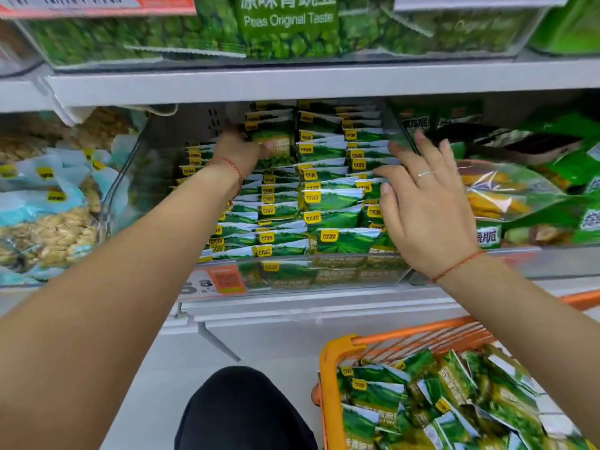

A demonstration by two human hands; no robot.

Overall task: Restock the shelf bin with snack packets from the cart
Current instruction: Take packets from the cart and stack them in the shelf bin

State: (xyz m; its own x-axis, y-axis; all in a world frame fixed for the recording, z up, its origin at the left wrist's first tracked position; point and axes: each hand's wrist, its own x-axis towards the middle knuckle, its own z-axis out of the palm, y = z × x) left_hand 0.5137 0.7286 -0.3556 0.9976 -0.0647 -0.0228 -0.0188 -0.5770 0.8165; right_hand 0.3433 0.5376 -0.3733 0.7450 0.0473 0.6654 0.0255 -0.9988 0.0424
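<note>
A clear shelf bin [324, 274] in the middle of the shelf holds several rows of small green snack packets [328, 196] with yellow labels. My left hand [242, 151] reaches to the back left of the bin and grips an upright green packet [274, 146] there. My right hand [425, 203] lies over the right-hand row with fingers straight and spread, pressing on the packets. An orange cart [337, 355] at lower right carries several more of the same green packets [431, 404].
The shelf above holds clear bins of green pea packets [289, 27]. Left of the bin lie bags of peanuts [52, 228]; to the right are mixed green and orange snack bags [506, 193]. An orange price tag [224, 280] hangs at the bin's front. My dark-clad knee [243, 410] is below.
</note>
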